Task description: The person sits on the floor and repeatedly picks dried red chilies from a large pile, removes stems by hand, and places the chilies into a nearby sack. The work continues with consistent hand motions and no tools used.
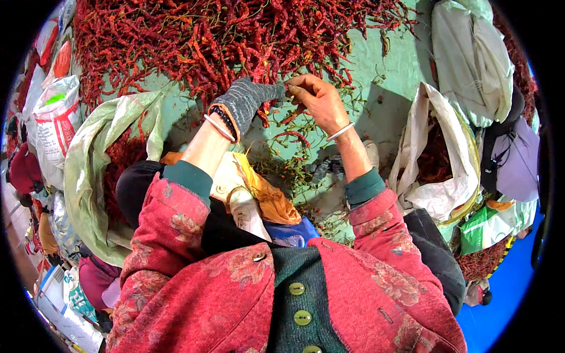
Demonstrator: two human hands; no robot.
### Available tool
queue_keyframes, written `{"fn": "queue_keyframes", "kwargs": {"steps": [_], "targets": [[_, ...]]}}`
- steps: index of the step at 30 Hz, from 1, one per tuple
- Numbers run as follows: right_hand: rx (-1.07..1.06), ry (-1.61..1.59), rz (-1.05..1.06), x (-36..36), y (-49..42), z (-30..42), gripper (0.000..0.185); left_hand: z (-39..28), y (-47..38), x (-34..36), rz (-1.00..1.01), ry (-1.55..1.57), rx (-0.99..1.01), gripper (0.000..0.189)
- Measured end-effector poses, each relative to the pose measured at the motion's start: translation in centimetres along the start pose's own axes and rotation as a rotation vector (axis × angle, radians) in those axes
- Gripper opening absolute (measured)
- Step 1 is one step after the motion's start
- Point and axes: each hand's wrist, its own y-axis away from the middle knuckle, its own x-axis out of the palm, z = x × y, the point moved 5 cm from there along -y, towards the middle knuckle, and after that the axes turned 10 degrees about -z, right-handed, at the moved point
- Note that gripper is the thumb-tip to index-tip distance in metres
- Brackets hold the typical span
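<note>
My left hand (247, 103) wears a grey knitted glove and is closed around dried red chilli peppers (264, 110), whose red ends stick out above and below its fingers. Bare, my right hand (315, 99) touches the left fingertips, with thumb and forefinger pinched at what looks like a stem. A large heap of dried red chillies (212, 39) spreads just beyond both hands. Below them, loose chillies (293, 137) and a scatter of green-brown stems (282, 174) lie on the pale green surface.
An open green woven sack (84, 176) of chillies stands at left, an open white sack (459, 189) of chillies at right. An orange plastic bag (276, 200) and a grey glove (326, 170) lie near my feet. Other people sit at both edges.
</note>
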Motion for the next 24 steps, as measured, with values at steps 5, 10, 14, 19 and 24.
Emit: {"fn": "queue_keyframes", "kwargs": {"steps": [5, 10, 14, 19, 24], "targets": [[-0.632, 0.771, 0.003, 0.9, 0.6, 2.6, 0.013, 1.6, -0.7, -0.7, -0.181, -0.17, 0.404, 0.021], [-0.386, 0.552, 0.021, 0.4, -0.3, 0.9, 0.005, 0.5, -0.3, -0.8, -0.093, -0.069, 0.294, 0.016], [-0.163, 0.917, 0.095, -2.6, -0.6, -2.0, 0.034, 0.2, -0.7, -0.8, -0.076, 0.723, -0.058, 0.016], [0.024, 1.512, 0.297, -2.5, 5.2, -9.9, 0.05, 1.1, -0.9, -1.4, -0.234, 0.671, -0.194, 0.019], [0.017, 1.387, 0.06, -3.5, 6.2, -12.6, 0.019, 2.0, -1.8, -0.7, -0.29, 0.511, -0.24, 0.022]]}}
